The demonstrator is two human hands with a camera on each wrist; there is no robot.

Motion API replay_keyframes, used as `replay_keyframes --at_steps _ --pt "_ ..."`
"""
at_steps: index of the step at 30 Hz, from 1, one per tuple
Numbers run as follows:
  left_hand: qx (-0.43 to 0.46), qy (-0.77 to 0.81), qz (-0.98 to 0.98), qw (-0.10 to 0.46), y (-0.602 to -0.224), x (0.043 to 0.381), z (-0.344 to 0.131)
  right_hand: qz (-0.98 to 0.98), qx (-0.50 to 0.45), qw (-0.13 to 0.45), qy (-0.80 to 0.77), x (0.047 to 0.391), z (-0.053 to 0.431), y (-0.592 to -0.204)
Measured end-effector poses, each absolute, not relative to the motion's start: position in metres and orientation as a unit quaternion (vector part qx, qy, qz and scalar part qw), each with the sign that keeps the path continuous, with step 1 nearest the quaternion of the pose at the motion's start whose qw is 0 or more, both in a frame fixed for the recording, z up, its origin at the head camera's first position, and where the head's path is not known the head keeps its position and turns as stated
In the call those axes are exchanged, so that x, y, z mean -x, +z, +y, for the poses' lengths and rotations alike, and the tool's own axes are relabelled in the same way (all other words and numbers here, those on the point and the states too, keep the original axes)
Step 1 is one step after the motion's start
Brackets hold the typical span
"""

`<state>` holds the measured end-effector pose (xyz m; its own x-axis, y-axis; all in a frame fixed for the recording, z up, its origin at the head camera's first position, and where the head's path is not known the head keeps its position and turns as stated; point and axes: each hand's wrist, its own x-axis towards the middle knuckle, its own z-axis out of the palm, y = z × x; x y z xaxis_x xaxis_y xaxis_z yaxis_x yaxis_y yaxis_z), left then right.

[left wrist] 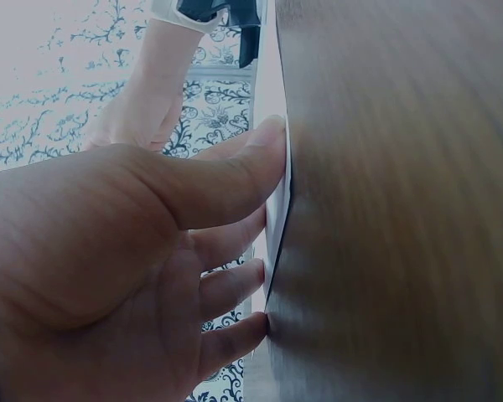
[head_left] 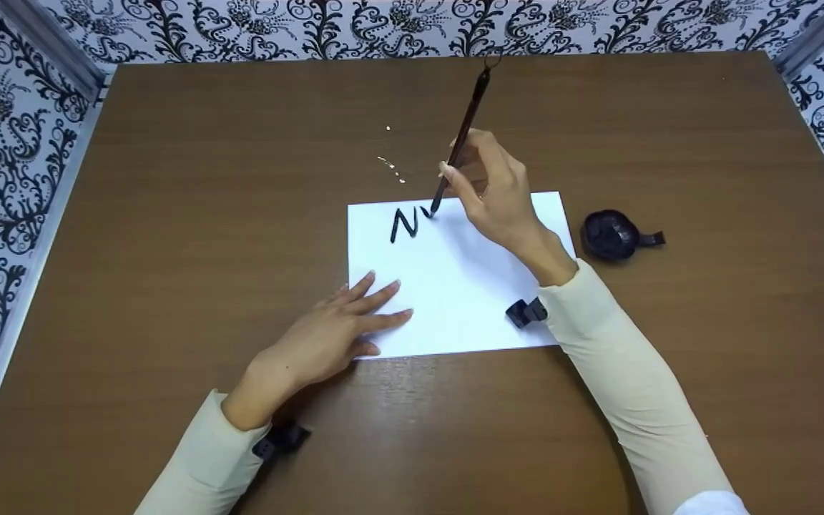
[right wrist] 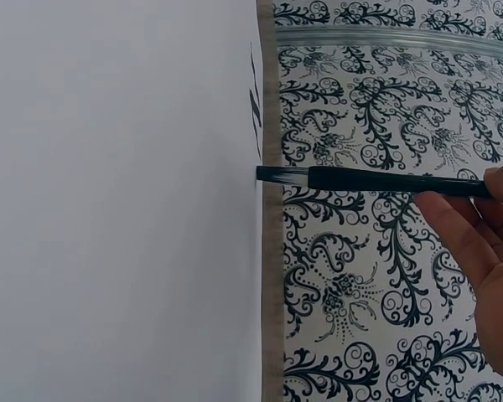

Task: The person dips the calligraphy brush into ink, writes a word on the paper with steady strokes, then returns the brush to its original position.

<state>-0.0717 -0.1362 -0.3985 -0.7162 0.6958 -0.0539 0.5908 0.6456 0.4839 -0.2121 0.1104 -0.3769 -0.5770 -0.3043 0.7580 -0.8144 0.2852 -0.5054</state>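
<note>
Wood-grained tabletop (head_left: 226, 179), rectangular paper (head_left: 455, 307), slender brush (head_left: 471, 111)

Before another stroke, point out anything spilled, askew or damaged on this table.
On the plain brown table, beyond the paper, scattered pale specks stand out; I can't tell what they are. The paper lies slightly askew to the table's far edge.

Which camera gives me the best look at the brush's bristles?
The right wrist view: the bristles appear large and side-on, meeting the paper. The head view shows them small and dark; the left wrist view doesn't show them.
</note>
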Motion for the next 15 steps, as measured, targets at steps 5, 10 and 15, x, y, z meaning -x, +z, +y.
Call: replay_keyframes --at_steps 5,10,15 --pt "-0.354 0.223 0.9 0.122 -0.3986 0.0714 -0.136 -0.76 -0.37 0.267 0.464 0.2111 0.1117 -0.3762" --pt "-0.354 0.225 0.899 0.124 -0.3974 0.0713 -0.1358 -0.765 -0.37 0.266 0.455 0.2103 0.1125 -0.3747" --pt "-0.354 0.224 0.9 0.122 -0.397 0.0713 -0.1358 -0.767 -0.369 0.256 0.459 0.2098 0.1127 -0.3731"
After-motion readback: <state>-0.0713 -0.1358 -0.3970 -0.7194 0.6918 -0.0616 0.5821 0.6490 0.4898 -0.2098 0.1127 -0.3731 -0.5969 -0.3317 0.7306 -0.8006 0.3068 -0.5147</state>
